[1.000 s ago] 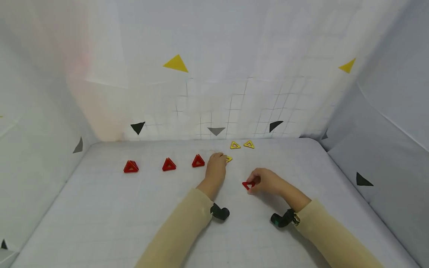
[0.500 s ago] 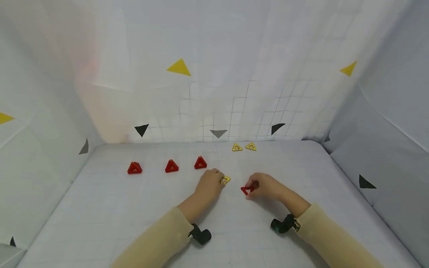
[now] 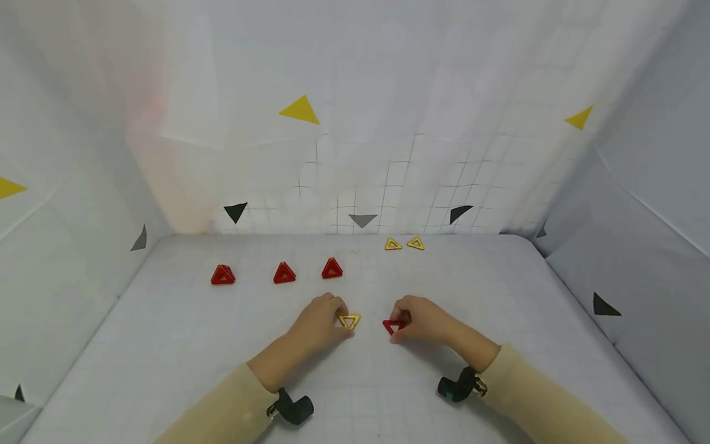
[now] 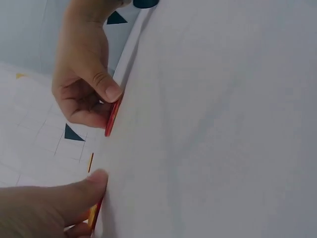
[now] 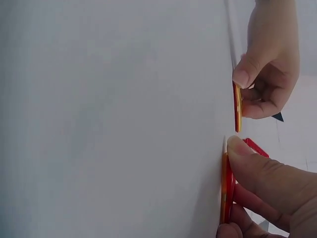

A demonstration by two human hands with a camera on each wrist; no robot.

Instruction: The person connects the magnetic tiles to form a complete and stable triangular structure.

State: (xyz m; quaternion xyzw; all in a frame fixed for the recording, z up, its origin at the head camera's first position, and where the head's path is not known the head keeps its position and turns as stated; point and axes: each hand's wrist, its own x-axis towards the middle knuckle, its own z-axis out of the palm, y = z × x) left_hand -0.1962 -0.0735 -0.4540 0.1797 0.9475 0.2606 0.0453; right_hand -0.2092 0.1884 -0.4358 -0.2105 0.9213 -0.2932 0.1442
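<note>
My left hand [image 3: 318, 325] pinches a yellow hollow triangle tile [image 3: 349, 320] by its edge, between thumb and fingers. In the right wrist view that tile [image 5: 237, 106] looks thin and layered, yellow against red. My right hand [image 3: 424, 319] pinches a red hollow triangle tile [image 3: 394, 326], its thumb on the near side. Seen edge-on by the right wrist camera, the red piece [image 5: 229, 188] has an orange layer along one side. A gap separates the two tiles, which face each other just over the white table [image 3: 377, 394].
Red triangular pieces stand in a row: one at left [image 3: 223, 275], another beside it [image 3: 285, 272] and a third [image 3: 331, 268]. Farther back lie two yellow triangle tiles, one [image 3: 392, 244] left of the other [image 3: 415, 243]. White cloth walls [image 3: 355, 154] enclose the table.
My left hand has drawn the yellow tile toward me and slightly left, away from the back of the table. My right hand has shifted a little left and nearer with the red tile.
</note>
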